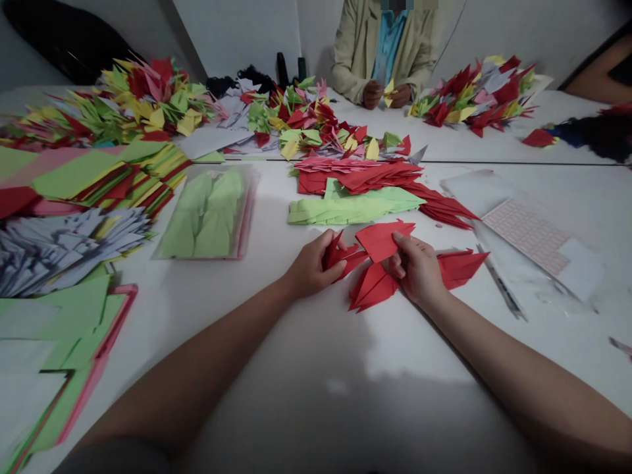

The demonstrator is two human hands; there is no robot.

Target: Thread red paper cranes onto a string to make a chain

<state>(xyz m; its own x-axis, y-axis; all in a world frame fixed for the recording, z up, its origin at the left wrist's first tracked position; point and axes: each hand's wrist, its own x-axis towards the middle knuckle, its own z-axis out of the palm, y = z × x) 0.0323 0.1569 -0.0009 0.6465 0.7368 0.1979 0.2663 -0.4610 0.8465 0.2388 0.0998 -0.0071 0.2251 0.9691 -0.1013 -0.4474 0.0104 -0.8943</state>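
My left hand is closed around several folded red papers, their pointed ends sticking out to the right. Between the thumb and fingers of my right hand is a folded red paper piece, held just above the table. Below it lies another red folded paper with pointed tips. One more red folded piece rests to the right, partly hidden by my right hand. Beyond my hands lie a row of light green folded papers and a stack of red folded papers.
Clear packets of green paper and paper stacks fill the left. A pen and a plastic sleeve with a printed sheet lie right. Colourful folded-paper heaps stand behind. Opposite, a person holds a yellow paper piece.
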